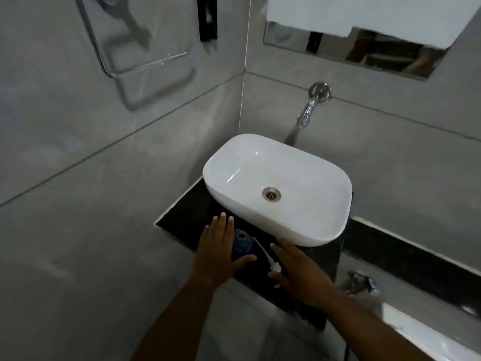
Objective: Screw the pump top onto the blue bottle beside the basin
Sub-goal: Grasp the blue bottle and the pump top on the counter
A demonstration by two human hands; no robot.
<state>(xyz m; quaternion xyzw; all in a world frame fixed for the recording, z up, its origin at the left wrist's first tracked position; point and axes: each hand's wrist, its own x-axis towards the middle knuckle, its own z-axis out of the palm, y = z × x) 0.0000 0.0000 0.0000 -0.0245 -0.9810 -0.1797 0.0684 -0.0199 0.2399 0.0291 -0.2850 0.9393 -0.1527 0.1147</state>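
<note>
**Both hands open around the blue bottle, pump top lying loose**

The blue bottle (242, 245) stands on the dark surface (182, 217), at about 7 o'clock from the white basin (277, 188) and just beside its near rim. Its mouth is uncovered. The pump top (273, 265) lies on the surface at about 4 o'clock from the bottle, its thin white tube slanting up toward the bottle and its white head at the lower end.

The left hand (217, 252) sits at 9 o'clock of the bottle, fingers spread wide and straight, thumb reaching under the bottle's near side; whether the palm touches the bottle cannot be told. The right hand (299, 272) lies at 3 o'clock of the pump top, fingers open and extended toward the basin's base, thumb just beside the pump head. It grips nothing.

A chrome tap (311, 105) juts from the wall at 12 o'clock of the basin. A metal towel rail (145, 63) hangs on the wall at roughly 10 o'clock, and a mirror (364, 50) at 1 o'clock.
</note>
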